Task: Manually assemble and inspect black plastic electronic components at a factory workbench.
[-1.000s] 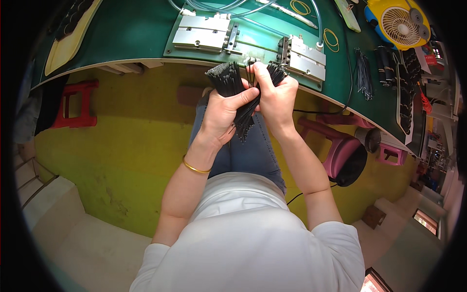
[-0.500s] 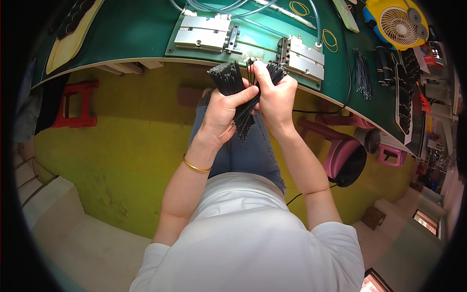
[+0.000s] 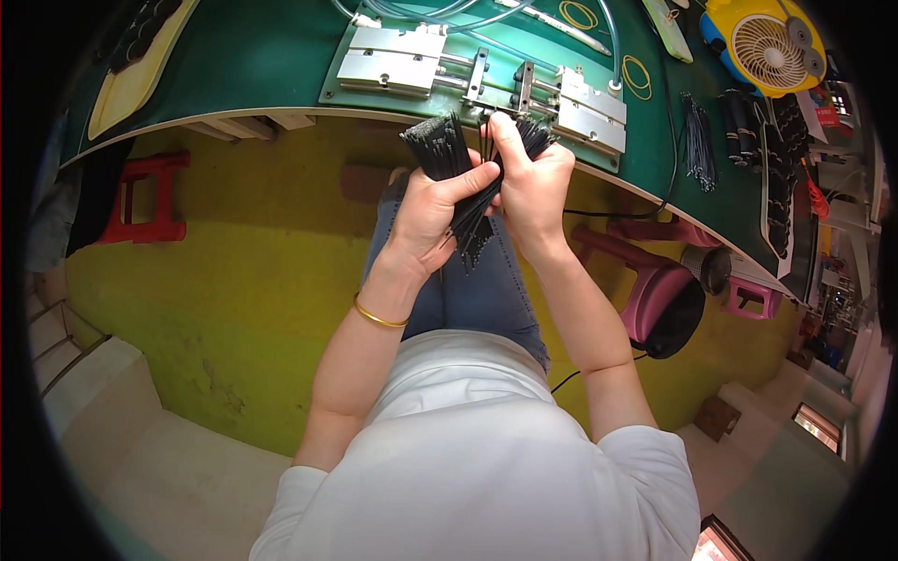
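My left hand (image 3: 428, 213) is wrapped round a thick bundle of thin black wires (image 3: 437, 148), its thumb pointing toward my other hand. Just beside it, my right hand (image 3: 535, 192) grips a smaller bunch of black wires (image 3: 538, 136), and its thumb tip presses near a few upright strands. Both bunches cross between the hands, their lower ends hanging over my legs. Right beyond my fingers stands a pneumatic fixture with a left silver cylinder block (image 3: 389, 61) and a right silver cylinder block (image 3: 590, 114). Between these, two dark jaws (image 3: 500, 82) stand on extended rods.
Clear air hoses run behind the fixture on the green table (image 3: 253, 56). To the right are a bundle of dark wires (image 3: 698, 150), yellow rings and a yellow fan (image 3: 765, 47). A red stool (image 3: 154, 201) and a pink stool (image 3: 645, 285) stand below the table edge.
The fixture's two jaws have slid out from their blocks toward each other, baring the rods. My hands and the wire bunches have hardly moved.
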Available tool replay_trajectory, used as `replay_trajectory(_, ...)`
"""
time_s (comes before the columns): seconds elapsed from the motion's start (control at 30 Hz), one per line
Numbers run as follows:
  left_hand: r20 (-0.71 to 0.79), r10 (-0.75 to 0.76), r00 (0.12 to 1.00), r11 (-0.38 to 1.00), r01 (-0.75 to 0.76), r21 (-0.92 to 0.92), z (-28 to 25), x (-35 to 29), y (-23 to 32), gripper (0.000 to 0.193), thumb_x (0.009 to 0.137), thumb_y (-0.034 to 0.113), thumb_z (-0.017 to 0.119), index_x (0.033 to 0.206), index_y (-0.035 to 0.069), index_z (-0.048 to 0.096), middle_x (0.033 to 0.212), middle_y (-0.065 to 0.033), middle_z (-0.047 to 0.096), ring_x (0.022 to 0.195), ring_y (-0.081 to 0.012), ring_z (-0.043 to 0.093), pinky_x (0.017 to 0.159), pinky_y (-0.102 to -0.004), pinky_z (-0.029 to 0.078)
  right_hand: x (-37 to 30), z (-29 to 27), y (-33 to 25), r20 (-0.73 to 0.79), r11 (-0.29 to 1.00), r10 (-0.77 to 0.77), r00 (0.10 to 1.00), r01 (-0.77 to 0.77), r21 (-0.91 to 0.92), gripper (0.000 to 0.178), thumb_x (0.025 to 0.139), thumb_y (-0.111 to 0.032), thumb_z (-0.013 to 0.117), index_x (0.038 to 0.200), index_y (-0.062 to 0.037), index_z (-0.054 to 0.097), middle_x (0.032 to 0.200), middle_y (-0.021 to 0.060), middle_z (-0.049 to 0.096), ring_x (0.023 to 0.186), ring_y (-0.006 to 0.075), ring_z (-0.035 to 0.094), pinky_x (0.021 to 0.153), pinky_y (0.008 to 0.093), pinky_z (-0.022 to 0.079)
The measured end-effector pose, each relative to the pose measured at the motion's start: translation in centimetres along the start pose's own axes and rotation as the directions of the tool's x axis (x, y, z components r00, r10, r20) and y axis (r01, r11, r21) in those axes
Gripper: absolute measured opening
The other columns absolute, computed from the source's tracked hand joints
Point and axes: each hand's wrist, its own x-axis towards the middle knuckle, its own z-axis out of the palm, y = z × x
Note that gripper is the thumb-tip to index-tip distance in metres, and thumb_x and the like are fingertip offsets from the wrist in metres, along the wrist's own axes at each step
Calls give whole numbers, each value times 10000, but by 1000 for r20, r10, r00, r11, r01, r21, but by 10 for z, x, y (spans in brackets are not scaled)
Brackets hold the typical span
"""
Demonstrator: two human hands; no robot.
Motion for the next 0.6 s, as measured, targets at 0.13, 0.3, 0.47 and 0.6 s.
replay_trajectory(0.13, 21, -7, 1000, 1000, 8, -25, 1, -2, 1, 95, 768, 52, 641, 812, 42, 558, 673, -34, 569, 549, -125, 568, 496, -227, 453, -1, -3, 0, 67, 1000, -14, 998, 15, -14, 238, 823, -176, 595, 676, 9, 627, 488, 16, 536, 330, 51, 433, 281, 201, 317)
replay_trajectory(0.3, 40, 1, 999, 999, 0, -37, 3, -5, 1, 99, 771, 52, 637, 807, 44, 546, 672, -42, 564, 552, -131, 566, 496, -235, 453, -2, -2, -1, 95, 1000, -11, 995, 13, -21, 227, 820, -179, 592, 703, 9, 642, 480, 11, 530, 331, 49, 435, 288, 197, 320)
replay_trajectory(0.47, 12, 9, 1000, 1000, -8, -16, 1, -5, -1, 102, 772, 49, 636, 792, 42, 537, 668, -47, 561, 557, -135, 566, 498, -238, 453, -2, -1, 0, 58, 999, -8, 998, 11, -42, 216, 814, -180, 588, 729, 6, 655, 482, 8, 533, 329, 50, 436, 290, 190, 320)
replay_trajectory(0.6, 18, 16, 1000, 1000, -16, -15, 2, -4, -3, 105, 770, 47, 638, 787, 43, 535, 665, -46, 561, 558, -135, 567, 498, -237, 453, -1, -2, -2, 49, 999, 35, 998, -33, -42, 211, 812, -184, 597, 740, 10, 639, 513, 22, 545, 324, 54, 416, 289, 192, 295)
